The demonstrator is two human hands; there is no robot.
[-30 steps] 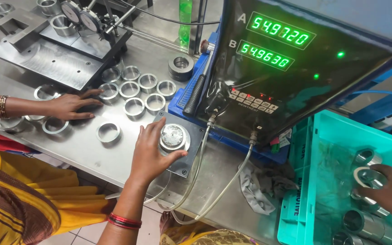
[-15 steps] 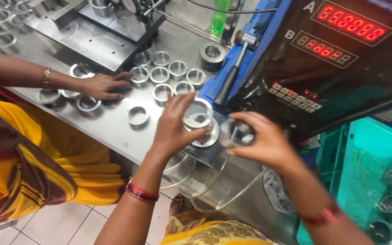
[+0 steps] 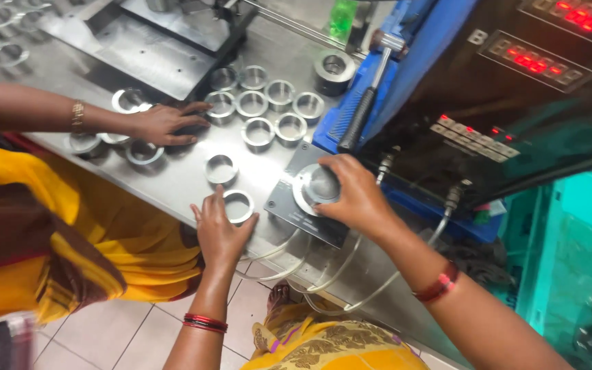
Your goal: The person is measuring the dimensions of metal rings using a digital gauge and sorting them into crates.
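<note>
My left hand (image 3: 219, 229) rests on the steel bench (image 3: 173, 175) near its front edge, fingers around a short metal ring (image 3: 238, 205) that it sets down or holds there. My right hand (image 3: 354, 195) is closed over another metal ring (image 3: 318, 186) seated on a round gauge fixture on a grey base plate (image 3: 296, 209). Hoses run from that plate down past the bench edge.
Several more rings (image 3: 268, 109) stand in a cluster at the back, one loose ring (image 3: 221, 168) closer. Another person's hand (image 3: 166, 123) lies on rings at left. A dark readout box with red digits (image 3: 536, 62) stands right; a teal crate (image 3: 584, 274) holds parts.
My left hand has carried a ring from the fixture to the bench front. My right hand has brought a new ring onto the fixture. The display digits went from green to red.
</note>
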